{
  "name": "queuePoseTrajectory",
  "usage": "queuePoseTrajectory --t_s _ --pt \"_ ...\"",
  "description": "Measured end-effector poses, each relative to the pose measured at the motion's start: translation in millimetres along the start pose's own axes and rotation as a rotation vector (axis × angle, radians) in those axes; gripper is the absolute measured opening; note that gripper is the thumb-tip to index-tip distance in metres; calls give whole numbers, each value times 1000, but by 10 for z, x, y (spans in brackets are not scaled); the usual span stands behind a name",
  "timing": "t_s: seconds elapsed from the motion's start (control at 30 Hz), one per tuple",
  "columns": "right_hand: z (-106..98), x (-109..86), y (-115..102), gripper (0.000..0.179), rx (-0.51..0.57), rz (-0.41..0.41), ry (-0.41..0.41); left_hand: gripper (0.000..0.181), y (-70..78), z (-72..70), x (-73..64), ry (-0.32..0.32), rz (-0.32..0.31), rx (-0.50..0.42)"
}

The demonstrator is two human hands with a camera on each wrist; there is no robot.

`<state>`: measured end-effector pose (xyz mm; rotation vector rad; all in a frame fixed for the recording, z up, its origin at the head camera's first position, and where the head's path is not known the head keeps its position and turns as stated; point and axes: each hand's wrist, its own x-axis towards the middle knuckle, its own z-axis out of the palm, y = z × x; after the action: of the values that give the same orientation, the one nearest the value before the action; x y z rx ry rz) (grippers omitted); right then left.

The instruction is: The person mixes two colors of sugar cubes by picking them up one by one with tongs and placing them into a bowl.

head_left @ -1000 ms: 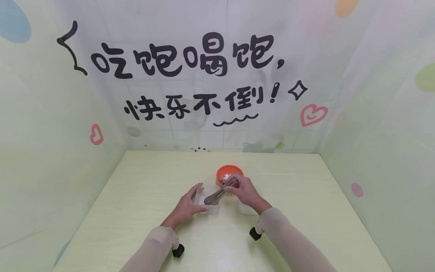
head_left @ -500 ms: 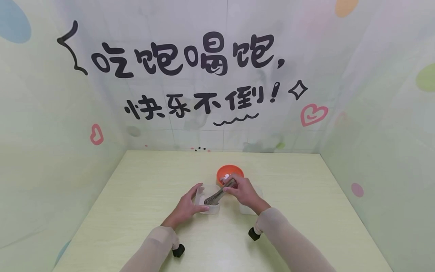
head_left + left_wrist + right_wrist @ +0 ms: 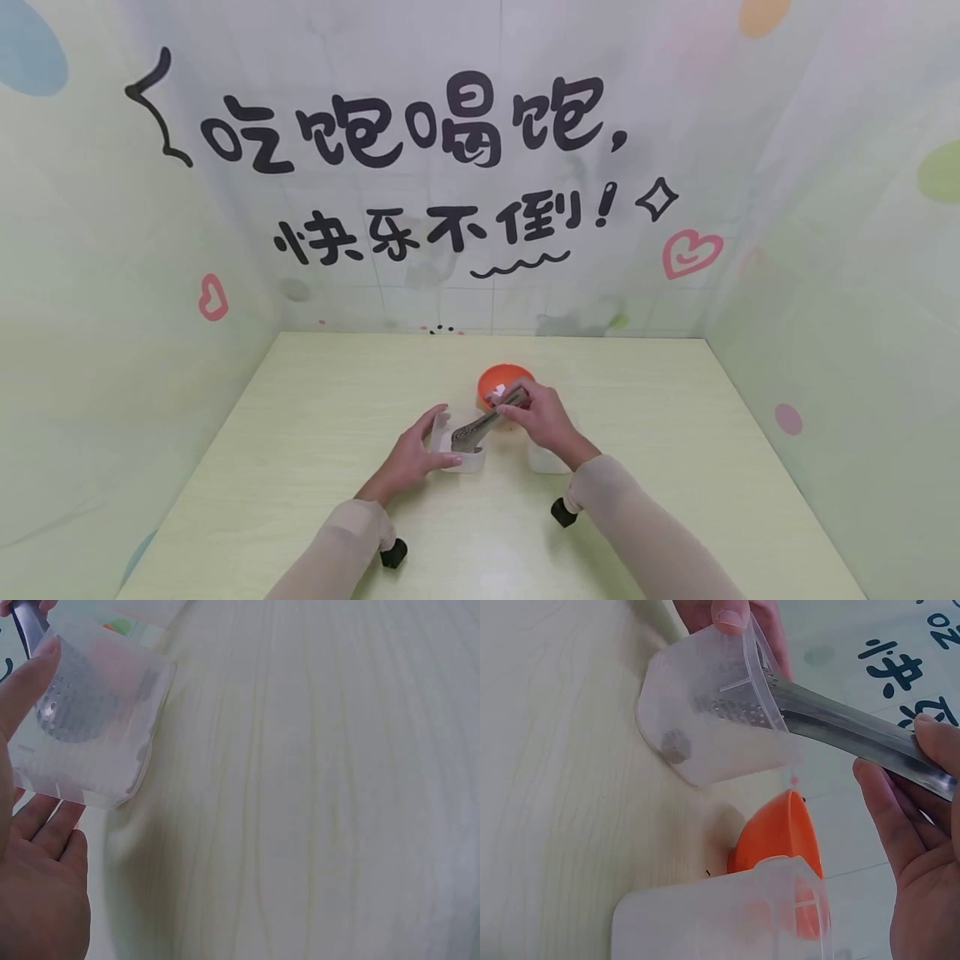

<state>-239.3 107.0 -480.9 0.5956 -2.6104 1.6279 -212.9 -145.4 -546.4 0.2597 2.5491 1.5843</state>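
Thumb on the near side and fingers on the far side, my left hand (image 3: 408,458) grips a clear plastic container (image 3: 468,462) on the table. My right hand (image 3: 546,423) holds metal tongs (image 3: 483,427) by the handle. Their perforated heads (image 3: 71,709) slope down into the container and show through its wall in the left wrist view. A small dark lump (image 3: 676,746) lies low in the container in the right wrist view; its kind is unclear. Behind the right hand stands an orange bowl (image 3: 498,372) with white and darker pieces in it, partly hidden by the fingers.
A second clear container (image 3: 705,919) stands to the right, partly under my right forearm in the head view and close to the orange bowl. The pale wooden table (image 3: 337,383) ends at a printed wall (image 3: 420,300) behind, with side walls left and right.
The tong handle and right fingers have shifted slightly up and right, while the perforated heads stay in the container. My left hand and the container have stayed in place.
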Motion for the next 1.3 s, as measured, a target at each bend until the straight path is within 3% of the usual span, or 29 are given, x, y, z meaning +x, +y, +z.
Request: queuePoseTrajectory --t_s 0.43,0.67,1.1,1.3 --pt "-172 34 -98 17 58 -31 81 93 6 -25 17 -9 -13 -4" --pt "-353 -72 -473 17 83 -66 99 93 7 -40 24 -7 -15 1" --pt "-520 -62 -448 17 89 -76 170 94 15 -20 34 -6 -61 4" --pt "-590 -61 -402 17 142 -105 207 93 10 -26 34 -6 -50 -8"
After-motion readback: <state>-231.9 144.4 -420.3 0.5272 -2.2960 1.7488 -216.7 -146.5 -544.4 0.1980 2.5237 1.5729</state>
